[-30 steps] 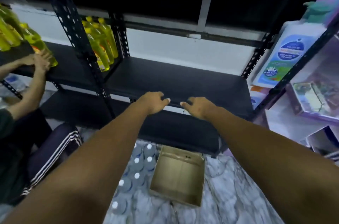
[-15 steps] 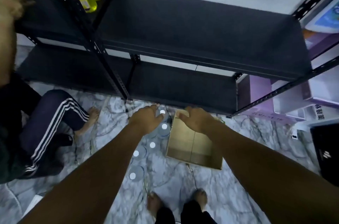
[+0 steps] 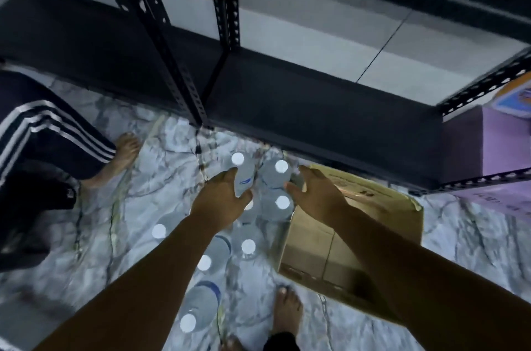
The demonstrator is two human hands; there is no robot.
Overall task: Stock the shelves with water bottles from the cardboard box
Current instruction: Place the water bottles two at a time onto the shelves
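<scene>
Clear plastic water bottles with round white caps stand upright on the floor in the lower middle of the frame, clustered just left of the cardboard box. One of them, near the centre, carries a pale label with a blue band; its writing is too blurred to read. The left hand curls its grip around this labelled bottle, thumb on one side and fingers on the other. The right hand hovers just right of it with fingers spread and relaxed, over two more capped bottles and the box's near corner, holding nothing.

The box is plain brown corrugated card, open at the top, and its visible inside is bare. Dark print runs along its far flap, illegible.

The floor is glossy pale marble with dark veining. Above it, across the upper frame, black metal shelves rest on perforated angle-iron posts. A second person's leg in dark trousers with white side stripes sits at the left edge. Purple packaging shows at the right.
</scene>
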